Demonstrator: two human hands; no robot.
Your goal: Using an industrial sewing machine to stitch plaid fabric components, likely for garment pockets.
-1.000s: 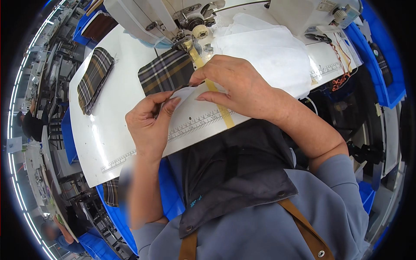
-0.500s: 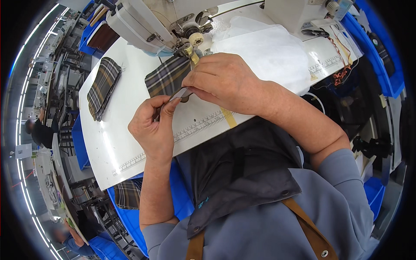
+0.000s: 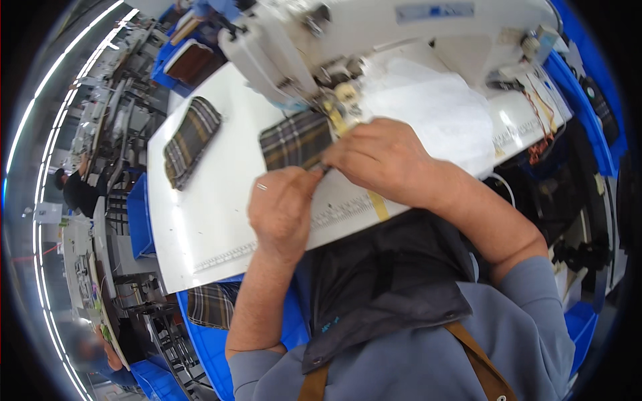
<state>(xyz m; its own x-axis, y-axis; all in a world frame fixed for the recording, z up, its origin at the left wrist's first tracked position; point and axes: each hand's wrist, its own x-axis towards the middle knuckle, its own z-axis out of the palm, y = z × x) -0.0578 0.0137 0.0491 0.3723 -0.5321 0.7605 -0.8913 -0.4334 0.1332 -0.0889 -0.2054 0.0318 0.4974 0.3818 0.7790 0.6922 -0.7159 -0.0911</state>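
Observation:
A dark plaid fabric piece (image 3: 294,142) lies flat on the white sewing table (image 3: 200,234), its right end close to the sewing machine's (image 3: 267,57) presser area. Just in front of it, my left hand (image 3: 281,207) and my right hand (image 3: 381,160) meet with fingertips almost touching. Both are closed in a pinch on a small dark edge of fabric, apparently part of the plaid piece. My fingers cover most of what they grip, and blur softens the detail. Farther left rests a stack of plaid pieces (image 3: 192,140).
White sheet material (image 3: 428,107) spreads right of the needle area. A printed ruler strip (image 3: 224,257) runs along the table's front edge. Below, a blue bin (image 3: 207,341) holds more plaid fabric (image 3: 210,306). Thread snips (image 3: 506,85) and orange cords (image 3: 538,144) lie at right.
My hands have drawn closer together, and the pale grey strip seen between my fingers is now hidden. The whole view has shifted, with the table appearing lower and farther right.

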